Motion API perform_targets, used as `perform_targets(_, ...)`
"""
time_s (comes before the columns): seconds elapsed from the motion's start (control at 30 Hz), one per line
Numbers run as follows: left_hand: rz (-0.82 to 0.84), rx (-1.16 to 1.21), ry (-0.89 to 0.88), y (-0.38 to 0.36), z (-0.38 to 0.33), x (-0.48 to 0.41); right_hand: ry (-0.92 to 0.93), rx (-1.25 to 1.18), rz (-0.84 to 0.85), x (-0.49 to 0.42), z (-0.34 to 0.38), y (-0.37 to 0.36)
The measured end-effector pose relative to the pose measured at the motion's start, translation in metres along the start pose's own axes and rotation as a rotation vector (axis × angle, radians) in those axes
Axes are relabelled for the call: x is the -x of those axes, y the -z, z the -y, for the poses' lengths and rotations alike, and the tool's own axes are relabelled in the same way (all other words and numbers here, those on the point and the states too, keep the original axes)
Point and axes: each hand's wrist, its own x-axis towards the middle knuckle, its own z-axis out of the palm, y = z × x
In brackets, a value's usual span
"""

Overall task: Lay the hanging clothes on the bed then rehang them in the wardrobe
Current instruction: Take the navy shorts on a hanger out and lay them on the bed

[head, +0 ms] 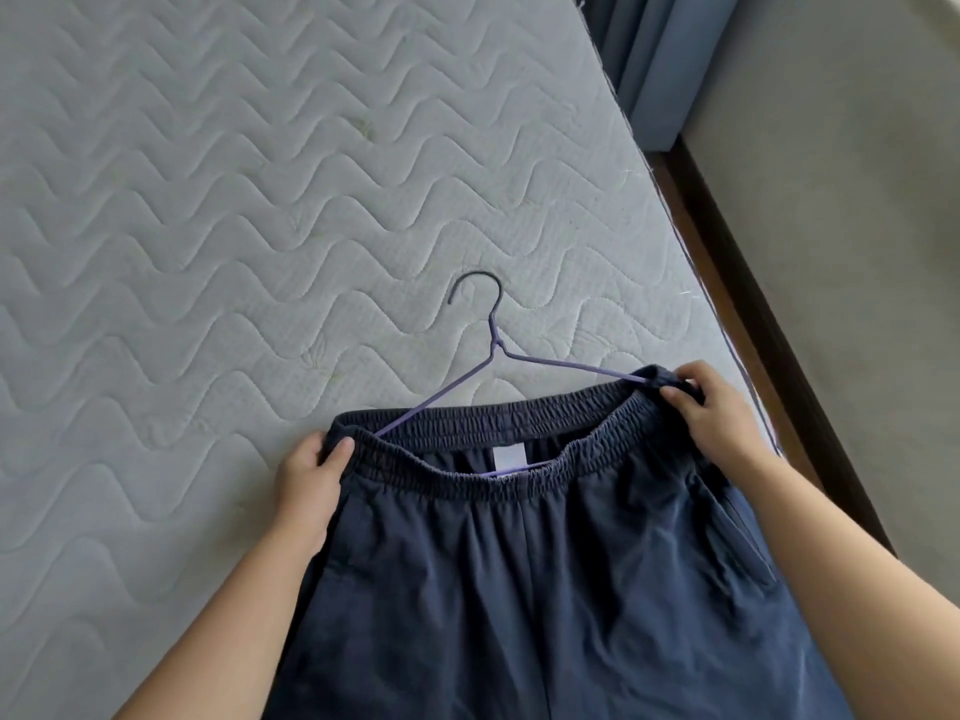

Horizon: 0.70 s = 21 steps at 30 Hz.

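Head view, looking down on a bed. A pair of dark navy trousers [545, 574] lies on the grey quilted mattress [208, 226], waistband toward the top of the frame and legs running out of the bottom edge. The elastic waistband [493, 485] is gathered and stands open, showing a small white label [509, 456] sewn inside the back.

A thin purple wire hanger [496, 350] sits partly inside the waist opening: its two sloping arms pass under the back of the waistband, its lower bar shows just below the label, and its dark hook rests on the bare mattress above the trousers (the hook curls toward the left).

The left hand [306, 485] is closed on the left corner of the waistband, thumb on top and fingers tucked beneath the cloth. The right hand [711, 413] pinches the right corner of the waistband, fingertips curled over the fabric where the hanger's right arm enters it; whether the wire itself is gripped cannot be told.

To the right of the mattress runs a dark wooden bed frame [779, 356], then pale floor [857, 200]. Blue curtains [644, 59] hang at the upper right.
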Motion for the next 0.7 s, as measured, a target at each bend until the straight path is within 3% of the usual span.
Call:
perform_targets(0.2, -0.026, -0.373, -0.078, -0.008, 0.004, -0.008, -0.097, 0.209, -0.032, -0.016, -0.019, -0.023)
perform_targets(0.3, -0.038, -0.701, -0.073, -0.001, 0.0, -0.004, -0.086, 0.275, -0.058, 0.001, -0.023, -0.011)
perform_targets(0.5, -0.027, -0.501, -0.039, 0.04, -0.012, 0.058, -0.07, 0.222, 0.033, 0.093, -0.034, 0.014)
perform_targets(0.7, 0.151, -0.347, 0.002, 0.08, -0.023, 0.194, -0.185, 0.171, 0.231, 0.245, -0.037, 0.027)
